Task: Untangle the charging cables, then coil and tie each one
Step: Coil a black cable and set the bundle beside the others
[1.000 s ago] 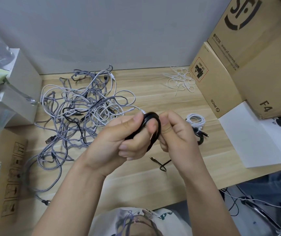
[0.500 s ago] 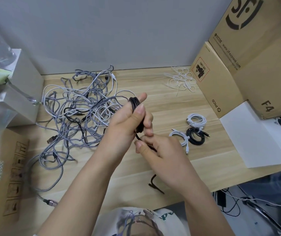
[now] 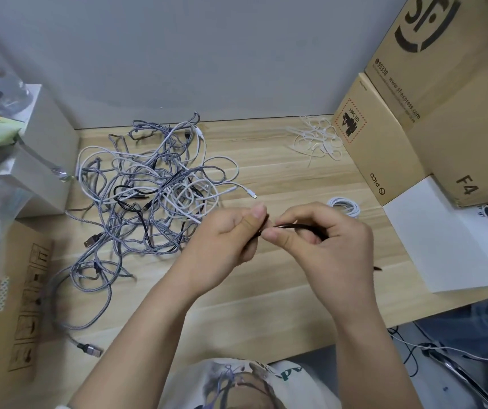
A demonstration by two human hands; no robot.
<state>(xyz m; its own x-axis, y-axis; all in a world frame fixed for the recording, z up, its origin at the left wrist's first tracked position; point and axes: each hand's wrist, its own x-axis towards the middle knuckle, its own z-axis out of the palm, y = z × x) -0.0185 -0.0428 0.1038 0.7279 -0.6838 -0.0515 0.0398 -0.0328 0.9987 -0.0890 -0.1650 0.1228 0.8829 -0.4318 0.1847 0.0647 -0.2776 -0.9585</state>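
Over the middle of the wooden table (image 3: 266, 305), my left hand (image 3: 222, 243) and my right hand (image 3: 322, 246) meet, both gripping a black cable (image 3: 288, 226). Only a short dark stretch of it shows between the fingertips; the remainder is hidden in my fists. A large tangle of grey, white and black cables (image 3: 148, 196) lies to the left. One coiled white cable (image 3: 344, 205) rests just beyond my right hand. A heap of white ties (image 3: 318, 137) sits at the back right.
Cardboard boxes (image 3: 414, 119) stand along the right, with a white sheet (image 3: 449, 234) in front of them. A grey box (image 3: 42, 160) and plastic bags fill the left side, a flat cardboard box (image 3: 6, 296) below them. Loose wires hang past the table's near right edge.
My left hand came down from the raised coil to level with the right. Both hands shifted right and now cover the two small coils that showed half a second ago.
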